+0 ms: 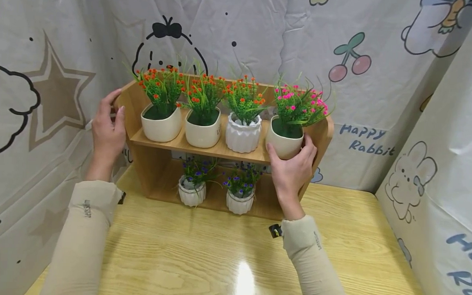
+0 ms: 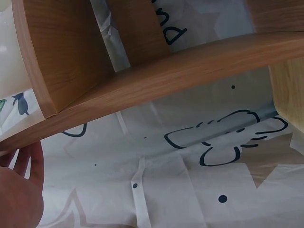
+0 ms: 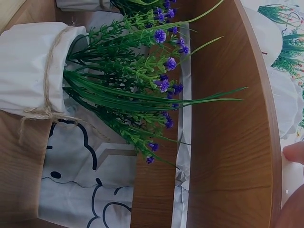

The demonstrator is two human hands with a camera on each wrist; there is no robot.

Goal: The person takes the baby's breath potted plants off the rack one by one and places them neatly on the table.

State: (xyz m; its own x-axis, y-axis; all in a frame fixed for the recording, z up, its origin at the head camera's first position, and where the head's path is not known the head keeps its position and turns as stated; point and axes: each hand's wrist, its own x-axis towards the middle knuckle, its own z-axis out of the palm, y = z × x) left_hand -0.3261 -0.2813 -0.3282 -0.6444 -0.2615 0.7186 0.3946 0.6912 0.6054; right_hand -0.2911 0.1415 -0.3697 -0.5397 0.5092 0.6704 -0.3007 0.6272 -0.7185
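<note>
A two-tier wooden shelf [image 1: 149, 172] stands on the table. My left hand [image 1: 108, 132] grips the edge of its left side panel; in the left wrist view the fingers [image 2: 35, 164] meet the board's edge. On the top tier's right end, my right hand [image 1: 291, 173] holds a cream pot of pink flowers [image 1: 284, 142], thumb in front and fingers round its right side. To its left stand a white fluted pot of orange flowers [image 1: 243, 137] and two cream pots with orange flowers, the middle one [image 1: 202, 132] and the leftmost one [image 1: 161, 126].
On the lower tier are two white pots of purple flowers, a left one [image 1: 192, 193] and a right one [image 1: 239, 202], the nearer tied with twine in the right wrist view. Printed cloth [image 1: 255, 31] hangs behind and at both sides. The wood-grain table [image 1: 185, 250] extends in front.
</note>
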